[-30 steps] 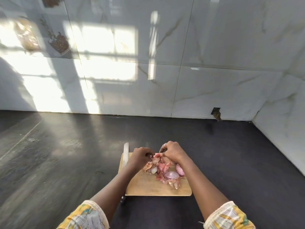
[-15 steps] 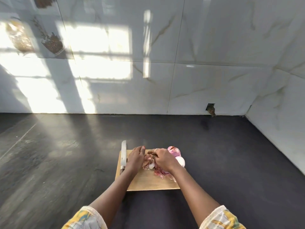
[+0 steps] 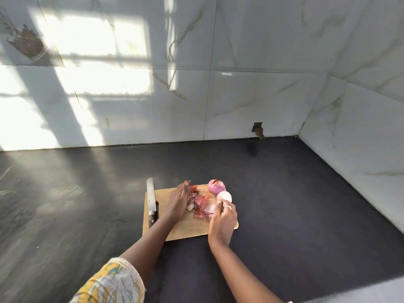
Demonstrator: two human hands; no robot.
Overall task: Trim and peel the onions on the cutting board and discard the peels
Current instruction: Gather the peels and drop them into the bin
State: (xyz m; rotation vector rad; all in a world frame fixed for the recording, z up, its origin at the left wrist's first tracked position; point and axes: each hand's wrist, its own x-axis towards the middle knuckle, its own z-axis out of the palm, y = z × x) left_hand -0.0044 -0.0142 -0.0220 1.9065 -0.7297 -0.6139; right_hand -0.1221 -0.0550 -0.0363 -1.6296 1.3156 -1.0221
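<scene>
- Surface: dark counter (image 3: 295, 204), matte, streaked with sun on its left side. A yellow patterned sleeve (image 3: 111, 283) is nearest me, on the left arm.
- Wooden board (image 3: 190, 228) lies on the counter, in front of the person.
- Left hand (image 3: 178, 201): fingers straight and together, its edge on the board, set against the left side of the peels (image 3: 201, 204).
- Right hand (image 3: 224, 219): fingers curled at the right side of the peels, ring (image 3: 227, 207) showing. Cannot tell whether it pinches a peel.
- Count on the board:
  - 1 loose heap of red peels between the hands
  - 1 small white bit (image 3: 190, 207) beside the left hand
  - 1 knife (image 3: 150, 197) along the left edge, tip pointing away
  - 2 peeled onions touching at the far right corner: pale onion (image 3: 225, 196) nearer, pink onion (image 3: 216, 186) behind it
- Room: white marbled wall (image 3: 262, 84) behind the counter, with window light on its left part. It has 1 small hole (image 3: 258, 129) just above the counter. A side wall (image 3: 360, 138) meets it at the right.
- Versus half a second ago:
  - The hands were bunched together over the heap and now stand apart on either side of it.
  - The left fingers have straightened.
  - The knife and both onions are unmoved.
</scene>
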